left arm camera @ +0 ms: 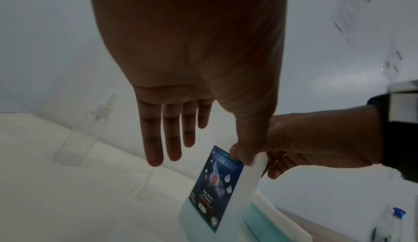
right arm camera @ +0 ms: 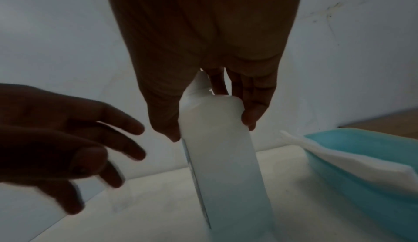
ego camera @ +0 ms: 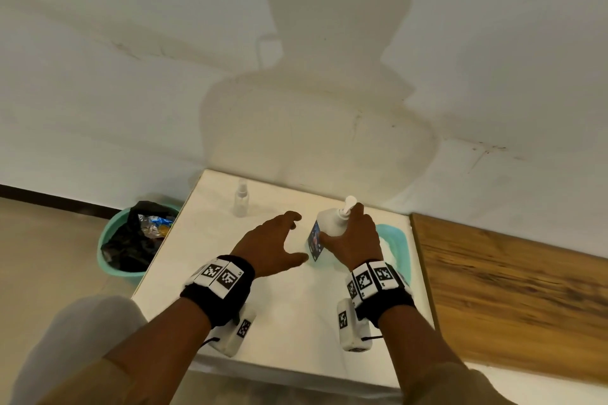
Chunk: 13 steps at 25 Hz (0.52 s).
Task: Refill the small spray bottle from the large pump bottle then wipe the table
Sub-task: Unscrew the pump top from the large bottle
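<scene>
The large white pump bottle [ego camera: 329, 222] with a blue label [left arm camera: 214, 183] stands on the white table [ego camera: 279, 322], right of centre. My right hand [ego camera: 345, 227] grips its shoulder just under the pump head, thumb on one side and fingers on the other [right arm camera: 248, 119]. My left hand [ego camera: 297, 238] hovers open just left of the bottle, fingers [left arm camera: 167, 138] straight. Its thumb tip is at the label's top edge; whether it touches the label is unclear. The small clear spray bottle [ego camera: 241, 199] stands upright near the table's far edge, apart from both hands [left arm camera: 83, 131].
A teal tray [ego camera: 399, 242] holding a folded white cloth [right arm camera: 339, 158] sits on the table just right of the pump bottle. A teal bin [ego camera: 113, 268] lined with a black bag stands on the floor left of the table. A wooden surface [ego camera: 510, 289] adjoins on the right; a white wall rises behind.
</scene>
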Each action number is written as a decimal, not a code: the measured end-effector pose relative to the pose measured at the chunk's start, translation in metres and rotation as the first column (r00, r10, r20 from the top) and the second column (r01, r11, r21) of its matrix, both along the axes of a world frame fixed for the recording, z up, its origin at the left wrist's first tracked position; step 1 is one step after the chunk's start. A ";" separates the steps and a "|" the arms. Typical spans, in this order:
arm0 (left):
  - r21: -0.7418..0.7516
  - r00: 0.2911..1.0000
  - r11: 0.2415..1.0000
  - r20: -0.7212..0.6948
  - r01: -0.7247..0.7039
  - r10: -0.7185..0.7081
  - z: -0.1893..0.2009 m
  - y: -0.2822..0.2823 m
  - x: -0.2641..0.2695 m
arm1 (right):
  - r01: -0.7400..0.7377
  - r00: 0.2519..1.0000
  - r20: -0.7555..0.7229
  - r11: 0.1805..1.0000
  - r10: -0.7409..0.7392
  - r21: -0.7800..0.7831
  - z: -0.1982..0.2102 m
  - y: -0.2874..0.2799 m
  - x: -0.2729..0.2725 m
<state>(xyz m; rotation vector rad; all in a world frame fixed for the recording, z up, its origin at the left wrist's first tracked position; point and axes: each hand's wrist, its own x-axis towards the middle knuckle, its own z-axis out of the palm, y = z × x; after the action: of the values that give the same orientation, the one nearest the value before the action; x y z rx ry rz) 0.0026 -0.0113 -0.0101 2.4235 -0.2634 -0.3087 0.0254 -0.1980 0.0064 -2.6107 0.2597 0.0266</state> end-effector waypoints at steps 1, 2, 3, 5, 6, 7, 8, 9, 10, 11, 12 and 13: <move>-0.006 0.999 1.000 -0.016 0.030 -0.030 0.000 -0.002 -0.002 | 0.001 1.000 -0.008 1.000 -0.001 -0.001 0.001 0.004 -0.009; -0.010 0.998 0.998 -0.029 0.060 -0.060 0.001 -0.003 -0.004 | 0.001 1.000 -0.010 1.000 -0.001 -0.002 0.001 0.007 -0.018; -0.011 0.996 0.996 -0.034 0.088 -0.088 0.002 -0.005 -0.007 | -0.002 1.000 -0.011 1.000 0.002 0.000 0.001 0.010 -0.026; -0.009 0.991 0.991 -0.035 0.132 -0.133 0.006 -0.008 -0.013 | -0.011 1.000 -0.007 1.000 0.011 0.002 0.002 0.018 -0.041; -0.015 0.988 0.989 -0.031 0.149 -0.150 0.010 -0.010 -0.016 | -0.019 1.000 -0.005 1.000 0.019 -0.010 0.002 0.021 -0.048; -0.029 0.986 0.986 -0.021 0.163 -0.164 0.014 -0.012 -0.019 | -0.030 1.000 -0.008 0.999 0.029 -0.030 0.003 0.025 -0.055; -0.043 0.985 0.984 -0.010 0.173 -0.173 0.017 -0.014 -0.021 | -0.040 0.999 -0.008 0.998 0.040 -0.048 0.003 0.029 -0.062; -0.057 0.985 0.983 0.001 0.174 -0.174 0.020 -0.014 -0.023 | -0.050 0.999 -0.005 0.997 0.050 -0.061 0.004 0.032 -0.067; -0.070 0.986 0.983 0.012 0.169 -0.168 0.021 -0.014 -0.024 | -0.056 0.998 0.001 0.996 0.056 -0.068 0.006 0.033 -0.071; -0.076 0.987 0.984 0.022 0.161 -0.159 0.021 -0.014 -0.024 | -0.055 0.998 0.007 0.996 0.056 -0.069 0.008 0.034 -0.073; -0.071 0.988 0.986 0.029 0.153 -0.152 0.021 -0.013 -0.024 | -0.053 0.999 0.010 0.996 0.054 -0.073 0.010 0.033 -0.074; -0.058 0.988 0.987 0.038 0.149 -0.147 0.019 -0.013 -0.024 | -0.051 0.998 0.016 0.995 0.053 -0.083 0.012 0.032 -0.074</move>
<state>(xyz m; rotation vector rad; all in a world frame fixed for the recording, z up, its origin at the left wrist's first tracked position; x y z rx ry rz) -0.0212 -0.0245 0.0094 2.3553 -0.4628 -0.3217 -0.0481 -0.1660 0.0188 -2.6986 0.1898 0.0102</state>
